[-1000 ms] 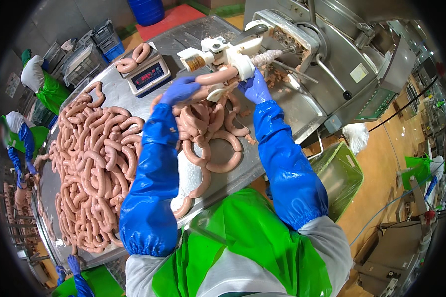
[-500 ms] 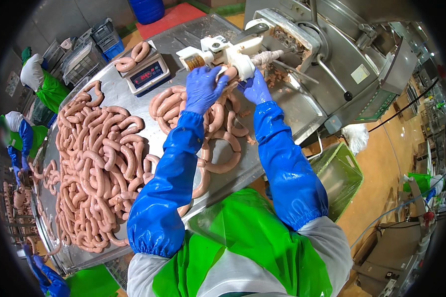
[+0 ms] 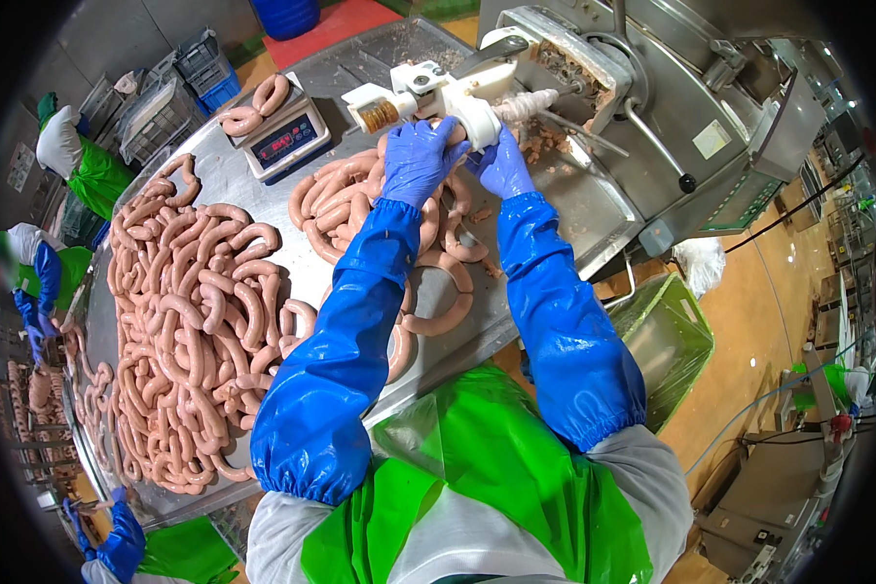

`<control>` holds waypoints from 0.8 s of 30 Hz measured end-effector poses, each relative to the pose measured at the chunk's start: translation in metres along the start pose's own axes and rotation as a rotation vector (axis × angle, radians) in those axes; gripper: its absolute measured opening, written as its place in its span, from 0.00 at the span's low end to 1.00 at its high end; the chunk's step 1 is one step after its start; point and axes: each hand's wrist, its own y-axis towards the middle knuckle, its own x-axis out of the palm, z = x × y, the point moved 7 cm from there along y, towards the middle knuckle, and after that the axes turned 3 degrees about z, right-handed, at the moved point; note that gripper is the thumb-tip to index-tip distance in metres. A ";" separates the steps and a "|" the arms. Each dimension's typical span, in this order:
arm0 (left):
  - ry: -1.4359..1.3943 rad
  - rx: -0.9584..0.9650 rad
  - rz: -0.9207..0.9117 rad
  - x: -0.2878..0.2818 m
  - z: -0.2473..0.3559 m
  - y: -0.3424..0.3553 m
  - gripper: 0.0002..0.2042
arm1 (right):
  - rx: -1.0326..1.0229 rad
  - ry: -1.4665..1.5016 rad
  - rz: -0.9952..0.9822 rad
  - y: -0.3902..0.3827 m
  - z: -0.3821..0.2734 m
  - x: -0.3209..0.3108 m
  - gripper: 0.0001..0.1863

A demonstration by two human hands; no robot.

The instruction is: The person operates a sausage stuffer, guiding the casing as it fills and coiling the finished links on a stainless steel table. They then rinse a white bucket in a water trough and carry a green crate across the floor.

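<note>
My left hand (image 3: 417, 164), in a blue glove, is closed on a pink sausage (image 3: 453, 133) at the white filling head (image 3: 472, 115). Just right of it, my right hand (image 3: 501, 165) is curled against the underside of that head; what its fingers hold is hidden. A ruffled pale casing (image 3: 530, 106) sits on the metal tube behind the head. Looped sausages (image 3: 331, 200) lie below and left of my hands, and a large heap of sausage links (image 3: 190, 341) covers the left part of the steel table (image 3: 496, 282).
A scale (image 3: 280, 142) bears two sausage rings. The stuffing machine (image 3: 672, 156) has a lever (image 3: 660, 146). A lined green bin (image 3: 657, 350) stands below the table's right edge. Co-workers (image 3: 92, 165) in green aprons are at the left and lower left, crates (image 3: 165, 117) behind.
My left hand has moved right and up to the filling head, covering much of the sausage there. My right hand has shifted slightly. Co-workers' arms at the lower left have moved.
</note>
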 end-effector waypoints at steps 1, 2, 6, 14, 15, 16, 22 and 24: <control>-0.031 -0.044 -0.016 0.001 -0.006 -0.003 0.24 | -0.001 -0.007 0.007 -0.001 0.001 0.004 0.18; -0.062 -0.088 -0.030 0.001 -0.013 -0.007 0.24 | -0.002 -0.013 0.013 -0.002 0.002 0.008 0.18; -0.563 -0.373 -0.228 0.007 -0.035 -0.020 0.27 | 0.024 -0.032 0.016 -0.005 -0.003 0.007 0.16; -0.972 -0.591 -0.345 -0.052 -0.165 -0.090 0.28 | 0.017 0.010 0.014 0.001 -0.002 -0.012 0.17; -1.000 -0.623 -0.263 -0.061 -0.183 -0.107 0.28 | 0.027 0.022 0.009 0.004 0.002 -0.014 0.17; -0.953 -0.642 -0.069 -0.067 -0.206 -0.129 0.28 | 0.044 0.032 -0.006 0.008 0.004 -0.013 0.17; -1.406 -0.929 0.625 -0.033 -0.236 -0.201 0.35 | 0.060 0.036 -0.001 0.004 -0.001 -0.014 0.18; -1.538 -0.927 0.783 -0.032 -0.254 -0.222 0.36 | 0.065 -0.016 -0.054 0.001 0.007 0.004 0.18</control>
